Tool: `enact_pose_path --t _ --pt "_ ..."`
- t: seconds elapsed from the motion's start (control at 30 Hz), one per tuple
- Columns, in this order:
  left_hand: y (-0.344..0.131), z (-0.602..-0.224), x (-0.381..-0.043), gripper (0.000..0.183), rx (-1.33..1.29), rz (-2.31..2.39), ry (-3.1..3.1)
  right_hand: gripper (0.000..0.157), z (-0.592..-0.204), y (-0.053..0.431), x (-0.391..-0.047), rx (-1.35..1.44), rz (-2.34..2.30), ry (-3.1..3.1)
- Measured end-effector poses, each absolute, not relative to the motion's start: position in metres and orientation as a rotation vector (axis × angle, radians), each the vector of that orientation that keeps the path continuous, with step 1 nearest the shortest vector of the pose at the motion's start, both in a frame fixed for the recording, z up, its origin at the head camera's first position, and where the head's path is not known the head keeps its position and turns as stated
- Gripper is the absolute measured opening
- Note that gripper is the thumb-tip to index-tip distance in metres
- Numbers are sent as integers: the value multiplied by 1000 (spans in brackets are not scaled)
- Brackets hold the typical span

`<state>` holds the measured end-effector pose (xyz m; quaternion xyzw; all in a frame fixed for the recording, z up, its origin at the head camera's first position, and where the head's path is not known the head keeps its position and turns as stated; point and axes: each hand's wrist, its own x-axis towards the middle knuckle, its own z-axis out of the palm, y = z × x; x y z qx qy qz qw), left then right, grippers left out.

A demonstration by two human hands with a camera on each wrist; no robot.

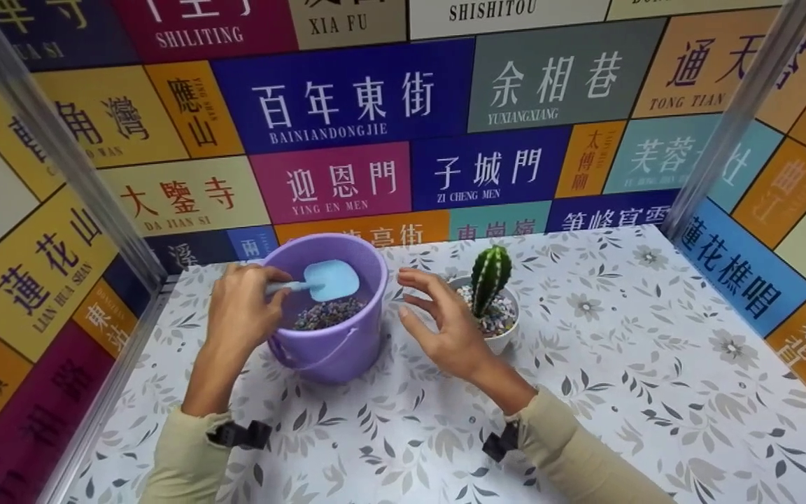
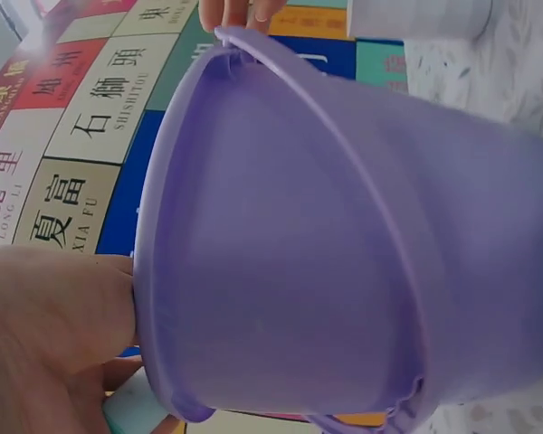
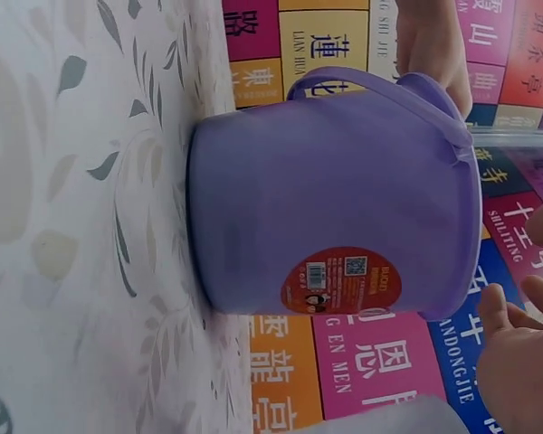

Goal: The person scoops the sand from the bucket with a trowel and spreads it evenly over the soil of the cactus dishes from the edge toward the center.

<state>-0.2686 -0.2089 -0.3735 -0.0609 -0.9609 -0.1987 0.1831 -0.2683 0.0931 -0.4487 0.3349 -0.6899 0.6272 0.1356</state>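
A purple bucket (image 1: 336,350) stands on the table with small multicoloured pebbles (image 1: 327,315) inside. At its left rim my left hand (image 1: 245,301) grips the handle of a light blue toy shovel (image 1: 333,280), whose blade hangs over the pebbles. My right hand (image 1: 445,325) is raised between the bucket and a potted cactus, fingers loosely bent and holding nothing. The green cactus (image 1: 491,276) stands upright in a small pale pot (image 1: 504,339) topped with pebbles. In the left wrist view, the bucket (image 2: 290,253) hides the shovel's blade; only part of its handle (image 2: 136,402) shows.
A white tablecloth (image 1: 620,364) with grey leaf patterns covers the table. Panels (image 1: 347,98) with Chinese lettering line the back and sides, and metal posts (image 1: 732,119) stand at the corners. The bucket's thin handle (image 1: 319,360) hangs down its front.
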Motion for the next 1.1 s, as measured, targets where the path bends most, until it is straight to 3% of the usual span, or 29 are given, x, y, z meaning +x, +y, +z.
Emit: enact_pose_path --t 0.47,0.77,1.1 --pt "-188 -358 -285 19 -193 -199 -3043 55 -456 60 -293 723 1786 -2186" --pt "-169 -358 -289 40 -94 31 -3151 51 -457 57 -291 763 1984 -2119" --pt "-166 -363 -292 32 -121 84 -3157 48 -458 51 -290 772 2137 -2022"
